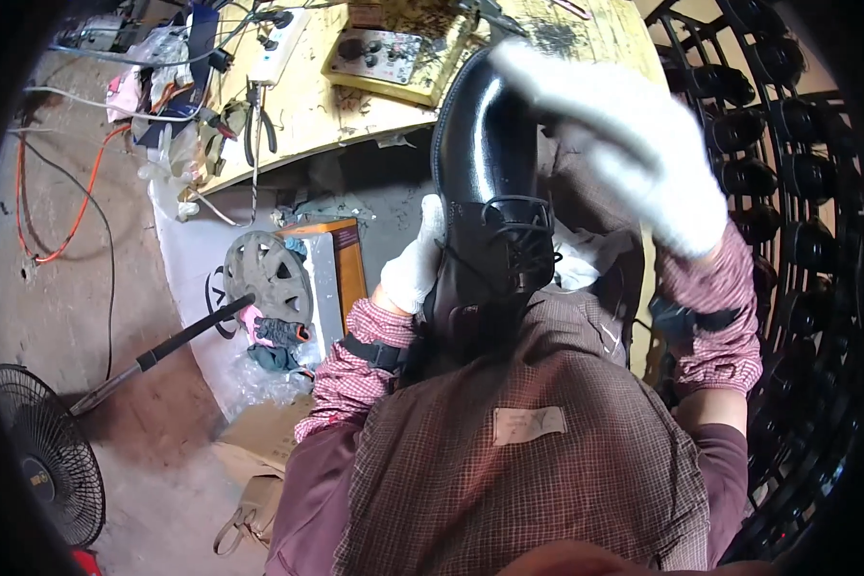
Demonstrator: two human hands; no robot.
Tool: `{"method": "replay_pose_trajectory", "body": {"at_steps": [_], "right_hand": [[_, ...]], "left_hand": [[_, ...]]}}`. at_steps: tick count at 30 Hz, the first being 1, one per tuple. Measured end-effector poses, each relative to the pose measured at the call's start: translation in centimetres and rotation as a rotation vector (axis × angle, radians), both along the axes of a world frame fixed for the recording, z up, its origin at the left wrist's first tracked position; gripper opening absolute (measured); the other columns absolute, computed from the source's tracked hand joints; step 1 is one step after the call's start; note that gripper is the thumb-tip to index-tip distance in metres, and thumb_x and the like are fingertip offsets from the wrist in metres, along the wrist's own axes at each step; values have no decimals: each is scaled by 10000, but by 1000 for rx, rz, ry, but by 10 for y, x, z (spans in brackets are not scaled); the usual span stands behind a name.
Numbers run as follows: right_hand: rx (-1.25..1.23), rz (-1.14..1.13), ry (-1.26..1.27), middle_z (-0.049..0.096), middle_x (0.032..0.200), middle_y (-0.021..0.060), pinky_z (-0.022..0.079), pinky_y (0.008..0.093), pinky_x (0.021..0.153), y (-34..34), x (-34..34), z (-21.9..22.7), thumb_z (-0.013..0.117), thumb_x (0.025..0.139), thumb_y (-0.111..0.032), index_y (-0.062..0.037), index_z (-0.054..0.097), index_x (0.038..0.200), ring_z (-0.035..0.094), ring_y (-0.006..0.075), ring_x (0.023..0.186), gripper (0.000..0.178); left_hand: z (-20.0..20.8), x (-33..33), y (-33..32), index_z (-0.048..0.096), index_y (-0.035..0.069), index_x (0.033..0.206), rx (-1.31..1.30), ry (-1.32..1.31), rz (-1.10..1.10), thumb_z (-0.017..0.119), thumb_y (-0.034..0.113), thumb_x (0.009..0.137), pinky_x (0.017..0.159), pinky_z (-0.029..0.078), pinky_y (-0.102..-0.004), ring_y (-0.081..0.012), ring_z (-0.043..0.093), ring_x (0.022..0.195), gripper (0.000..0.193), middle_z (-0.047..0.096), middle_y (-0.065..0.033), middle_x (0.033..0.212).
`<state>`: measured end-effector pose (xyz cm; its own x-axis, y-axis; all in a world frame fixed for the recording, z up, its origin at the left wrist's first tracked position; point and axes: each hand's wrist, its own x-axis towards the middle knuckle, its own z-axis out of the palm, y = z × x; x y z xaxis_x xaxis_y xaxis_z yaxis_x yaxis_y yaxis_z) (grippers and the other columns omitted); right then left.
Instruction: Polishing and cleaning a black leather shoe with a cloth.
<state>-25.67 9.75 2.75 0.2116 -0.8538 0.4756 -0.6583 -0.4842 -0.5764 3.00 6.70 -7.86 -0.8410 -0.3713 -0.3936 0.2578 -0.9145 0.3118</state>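
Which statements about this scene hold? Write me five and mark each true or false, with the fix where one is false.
1. The left hand, in a white glove, holds the black lace-up shoe at its side. True.
2. The right hand is bare. False: it wears a white glove too, blurred here.
3. A white power strip lies on the wooden table. True.
4. The shoe's toe points toward the person's body. False: it points away, toward the table.
5. The black fan stands at the picture's right edge. False: it is at the lower left.
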Motion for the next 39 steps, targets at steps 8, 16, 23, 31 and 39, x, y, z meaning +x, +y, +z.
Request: {"method": "replay_pose_trajectory", "body": {"at_steps": [8, 16, 23, 31, 39], "right_hand": [[317, -113, -115, 741, 1250, 141, 605, 336, 949, 8, 9, 37, 663, 1038, -124, -26, 594, 1504, 726, 170, 1036, 482], [476, 71, -283, 750, 1213, 88, 597, 331, 911, -4, 14, 34, 670, 1025, -141, -30, 540, 1554, 732, 167, 942, 556], [378, 308, -316, 752, 1274, 145, 565, 326, 986, -13, 2, 17, 664, 1008, -148, -15, 601, 1501, 728, 230, 1099, 514], [408, -512, 674, 718, 1353, 172, 605, 431, 944, -60, -95, -107, 757, 929, -148, -265, 521, 1590, 729, 362, 1154, 712], [215, -384, 234, 603, 1536, 191, 413, 474, 1214, 37, -52, -85, 749, 960, -213, -81, 622, 1502, 547, 415, 1437, 573]], "left_hand": [[-3, -2, 0, 420, 55, 1612, 446, 482, -13, 359, 612, 1122, 1235, 431, -505, -336, 551, 1425, 744, 528, -192, 1577], [4, 0, 2, 415, 56, 1607, 306, 372, 35, 370, 667, 1092, 1215, 449, -505, -342, 557, 1412, 800, 551, -187, 1552], [-9, 14, -1, 440, 14, 1563, 278, 319, 65, 387, 571, 1108, 1171, 496, -507, -368, 609, 1322, 722, 592, -209, 1461], [9, 21, -40, 461, -57, 1502, -249, -91, 81, 395, 376, 1138, 1111, 555, -515, -388, 674, 1189, 570, 637, -263, 1316], [5, 7, -113, 546, -89, 1367, -304, -111, 368, 535, 306, 1119, 1020, 625, -496, -411, 713, 1138, 467, 661, -280, 1268]]}}
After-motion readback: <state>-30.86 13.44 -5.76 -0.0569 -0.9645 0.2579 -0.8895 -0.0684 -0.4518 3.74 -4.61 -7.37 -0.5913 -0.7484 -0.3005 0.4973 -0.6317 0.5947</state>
